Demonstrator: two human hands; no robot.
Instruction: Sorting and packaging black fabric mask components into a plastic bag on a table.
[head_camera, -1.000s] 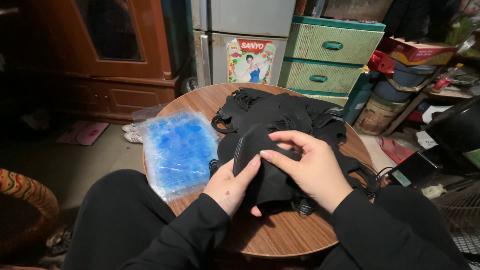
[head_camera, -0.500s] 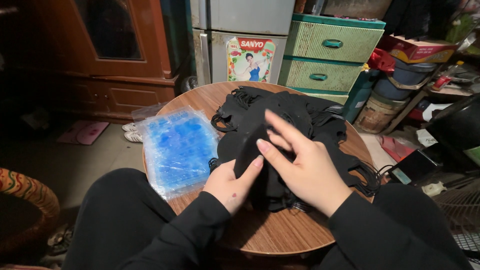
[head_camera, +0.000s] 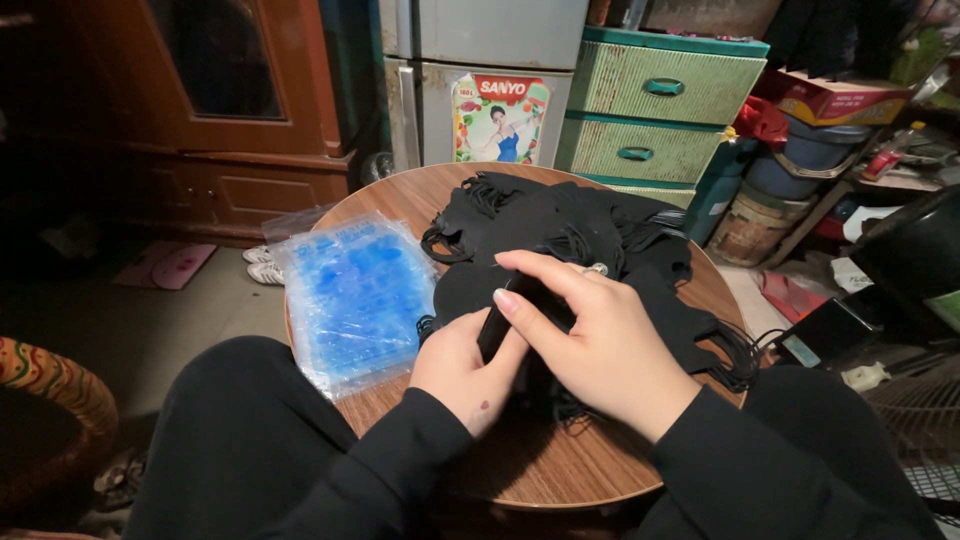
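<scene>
A heap of black fabric face masks (head_camera: 570, 225) with thin ear loops lies on a small round wooden table (head_camera: 540, 470). My left hand (head_camera: 465, 365) pinches the lower edge of one black mask (head_camera: 460, 290) at the near side of the heap. My right hand (head_camera: 590, 340) lies over the same mask, fingers stretched leftward and folding its cloth against my left thumb. A stack of clear plastic bags with blue print (head_camera: 355, 295) rests on the table's left side, just beside my left hand.
A grey fridge (head_camera: 480, 80) and green drawers (head_camera: 655, 115) stand behind the table. A dark wooden cabinet (head_camera: 230, 110) is at the back left, cluttered boxes and buckets (head_camera: 800, 160) on the right. A patterned round seat edge (head_camera: 50, 400) sits at lower left.
My right hand has slid left and flattened over the mask, its fingers now extended across to my left hand. The mask has been folded narrower between both hands.
</scene>
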